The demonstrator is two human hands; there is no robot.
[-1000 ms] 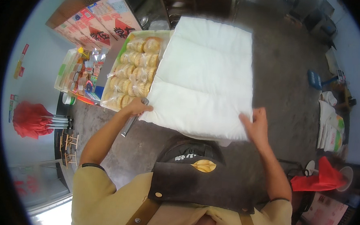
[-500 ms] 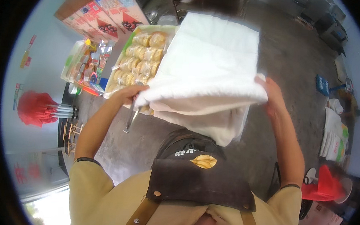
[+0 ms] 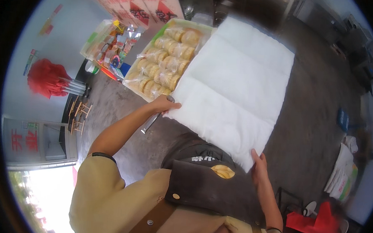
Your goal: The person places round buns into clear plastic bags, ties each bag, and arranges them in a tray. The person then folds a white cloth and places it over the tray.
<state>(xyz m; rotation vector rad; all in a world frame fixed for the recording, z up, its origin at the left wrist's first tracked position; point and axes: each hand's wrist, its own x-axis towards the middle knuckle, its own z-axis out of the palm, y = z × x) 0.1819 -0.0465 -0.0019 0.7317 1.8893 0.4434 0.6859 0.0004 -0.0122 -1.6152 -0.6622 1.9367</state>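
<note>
A thick white padded cloth (image 3: 243, 83) lies spread out in front of me, its near edge pulled toward my apron. My left hand (image 3: 161, 105) is closed at the cloth's near left corner, the index finger resting on it. The same hand also grips a slim metal tool, apparently tongs (image 3: 150, 124), jutting out below the palm. At the near right corner, my right hand (image 3: 259, 166) pinches the cloth's edge between thumb and fingers. What lies beneath the cloth is hidden. Left of it, a pale tray (image 3: 133, 87) holds several bagged round pastries (image 3: 167, 62).
Beyond the tray on the left stands a clear bin (image 3: 98, 38) of small colourful packages. Pink printed boxes (image 3: 137, 6) rise behind it. Red folded fabric on poles (image 3: 49, 79) is at far left; white sacks (image 3: 342, 171) and a red item (image 3: 316, 222) are at right.
The cloth's near edge, raised and folded before, now lies flat and drawn toward me. My right hand has come down and nearer to my body with its corner. The view has turned.
</note>
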